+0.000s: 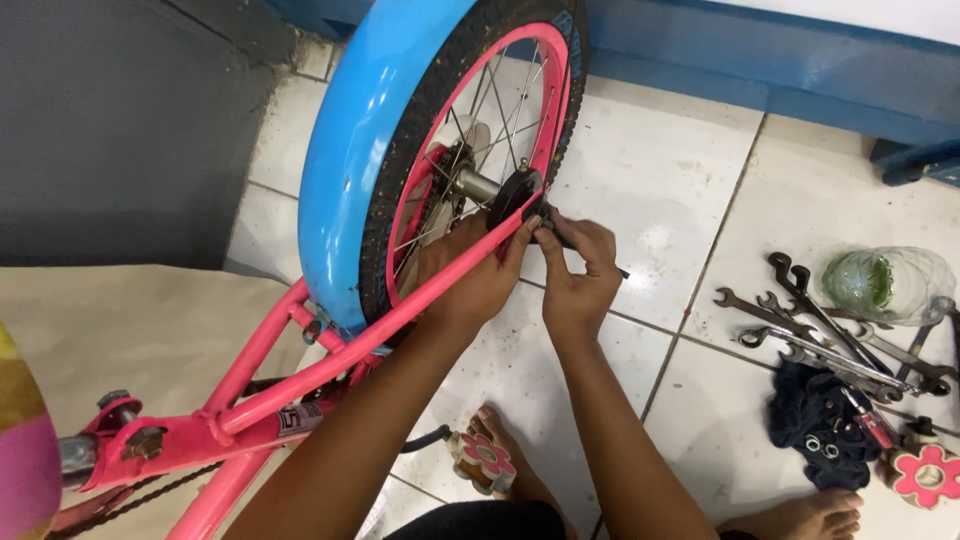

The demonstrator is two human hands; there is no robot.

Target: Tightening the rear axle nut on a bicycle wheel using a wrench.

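The small dark axle fitting [541, 212] is sitting at the hub of the pink-rimmed rear wheel [480, 150], just outside the pink frame stay [400, 312], above the tiled floor [650, 170]. The right hand [578, 270] is pinching it, fingers [556, 232] closed tight around the part; a thin dark shaft is projecting past the knuckles, tool or axle end, cannot tell which. The left hand [478, 282] is bracing against the stay beside the hub, its fingertips curling up to touch the black hub plate [512, 196]; whether it is gripping anything cannot be told.

Judgement: the fitting is small, rigid metal, probably greasy and slippery, so a fingertip pinch on its flats looks the sound hold. The wheel is stiff but free to turn, so steadying at the stay makes sense. The spokes and the blue mudguard [350, 150] are poor places to hold.

Further out, toward the floor's right edge, spanners [810, 325] are lying in a loose pile, beside a clear plastic bottle [888, 283] and a dark rag [822, 420].
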